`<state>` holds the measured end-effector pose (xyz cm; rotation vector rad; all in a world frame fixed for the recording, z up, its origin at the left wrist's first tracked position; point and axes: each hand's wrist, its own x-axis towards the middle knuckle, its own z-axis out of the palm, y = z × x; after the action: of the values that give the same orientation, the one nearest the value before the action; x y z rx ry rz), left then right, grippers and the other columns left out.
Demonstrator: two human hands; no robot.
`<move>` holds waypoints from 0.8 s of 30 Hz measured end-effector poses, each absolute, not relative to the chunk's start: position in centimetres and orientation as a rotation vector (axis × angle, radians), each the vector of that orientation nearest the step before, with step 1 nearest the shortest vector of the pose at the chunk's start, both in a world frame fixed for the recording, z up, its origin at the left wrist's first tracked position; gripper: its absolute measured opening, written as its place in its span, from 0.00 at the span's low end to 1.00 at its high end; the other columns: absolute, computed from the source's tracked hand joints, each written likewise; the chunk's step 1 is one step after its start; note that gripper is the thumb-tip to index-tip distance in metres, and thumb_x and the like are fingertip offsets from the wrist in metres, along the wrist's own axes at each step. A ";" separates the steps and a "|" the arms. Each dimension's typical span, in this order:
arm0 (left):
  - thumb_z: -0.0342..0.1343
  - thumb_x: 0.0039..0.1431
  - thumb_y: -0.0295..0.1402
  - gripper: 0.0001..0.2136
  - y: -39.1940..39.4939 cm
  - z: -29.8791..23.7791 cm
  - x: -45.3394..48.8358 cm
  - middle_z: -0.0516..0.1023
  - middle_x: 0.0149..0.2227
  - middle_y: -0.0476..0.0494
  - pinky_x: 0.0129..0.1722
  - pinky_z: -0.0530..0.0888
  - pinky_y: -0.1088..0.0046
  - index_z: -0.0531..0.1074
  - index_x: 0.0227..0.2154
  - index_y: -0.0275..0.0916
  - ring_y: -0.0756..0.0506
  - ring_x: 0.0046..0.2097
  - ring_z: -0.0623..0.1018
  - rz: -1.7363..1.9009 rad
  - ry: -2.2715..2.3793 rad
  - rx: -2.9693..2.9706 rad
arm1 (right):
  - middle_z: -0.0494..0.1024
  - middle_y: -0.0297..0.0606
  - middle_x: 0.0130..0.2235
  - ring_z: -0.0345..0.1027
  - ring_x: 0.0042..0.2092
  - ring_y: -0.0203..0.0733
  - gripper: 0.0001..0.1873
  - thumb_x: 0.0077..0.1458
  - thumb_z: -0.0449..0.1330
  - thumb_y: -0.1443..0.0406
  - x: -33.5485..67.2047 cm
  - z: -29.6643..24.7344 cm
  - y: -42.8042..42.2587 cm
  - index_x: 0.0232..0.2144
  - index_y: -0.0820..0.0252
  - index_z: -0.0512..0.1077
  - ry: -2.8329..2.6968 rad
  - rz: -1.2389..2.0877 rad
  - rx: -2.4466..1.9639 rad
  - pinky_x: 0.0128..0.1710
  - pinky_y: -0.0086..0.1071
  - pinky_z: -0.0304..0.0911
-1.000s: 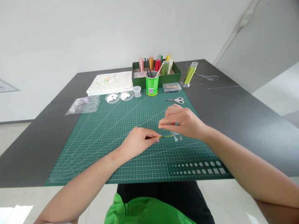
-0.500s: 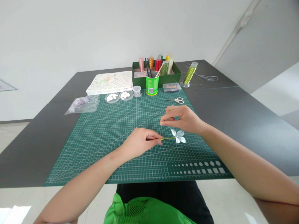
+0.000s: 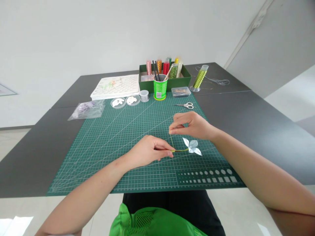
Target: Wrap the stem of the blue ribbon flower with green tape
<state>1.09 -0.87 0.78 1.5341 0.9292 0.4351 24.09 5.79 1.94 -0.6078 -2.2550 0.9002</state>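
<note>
Between the thumb and fingers of my left hand [image 3: 150, 149] is the thin green stem of a flower [image 3: 193, 144]. Its pale, bluish-white petals point to the right, above the green cutting mat [image 3: 123, 131]. My right hand [image 3: 189, 124] hangs above and to the right of the left, fingertips pinched together. A fine yellow-green thread [image 3: 172, 140] runs taut from that pinch down to the stem beside my left fingertips. The part of the stem inside my left hand is hidden.
Scissors [image 3: 185, 105] lie past my right hand. Behind stand a green cup [image 3: 160, 90] with sticks, a box [image 3: 149, 86] of thread spools and a lime spool [image 3: 199, 78]. Leftward are dishes of white petals [image 3: 118, 102], a plastic bag [image 3: 87, 110] and a white stack [image 3: 115, 87].
The flower and my left hand have shifted slightly right and down, and the flower has turned a little. The thread now shows between the hands. My right hand has barely moved.
</note>
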 end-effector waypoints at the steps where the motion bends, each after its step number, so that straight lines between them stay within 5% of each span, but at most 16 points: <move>1: 0.65 0.59 0.36 0.09 -0.8 0.7 1.1 0.88 0.35 0.44 0.25 0.68 0.77 0.86 0.40 0.39 0.53 0.24 0.73 0.440 0.931 1.526 | 0.66 0.28 0.23 0.59 0.28 0.32 0.11 0.63 0.68 0.58 24.2 1.8 5.9 0.31 0.59 0.83 -2.253 0.900 -0.614 0.29 0.30 0.55; 16: 0.65 0.61 0.37 0.09 -1.0 1.5 1.1 0.87 0.31 0.44 0.21 0.65 0.77 0.85 0.40 0.39 0.51 0.23 0.74 0.611 1.049 1.578 | 0.66 0.29 0.23 0.57 0.27 0.32 0.13 0.59 0.69 0.56 24.9 0.6 7.4 0.30 0.59 0.83 -2.176 0.988 -0.759 0.29 0.32 0.53; 24: 0.65 0.63 0.38 0.12 -1.2 1.4 0.9 0.89 0.38 0.45 0.34 0.79 0.72 0.83 0.47 0.41 0.44 0.37 0.86 0.883 1.109 1.727 | 0.65 0.28 0.23 0.56 0.27 0.32 0.16 0.59 0.68 0.54 24.7 0.6 7.4 0.28 0.60 0.81 -2.184 1.000 -0.783 0.29 0.31 0.52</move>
<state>0.86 -1.22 1.44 1.7272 1.1090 0.8833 24.68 7.43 0.62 -0.7829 -2.1839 1.0000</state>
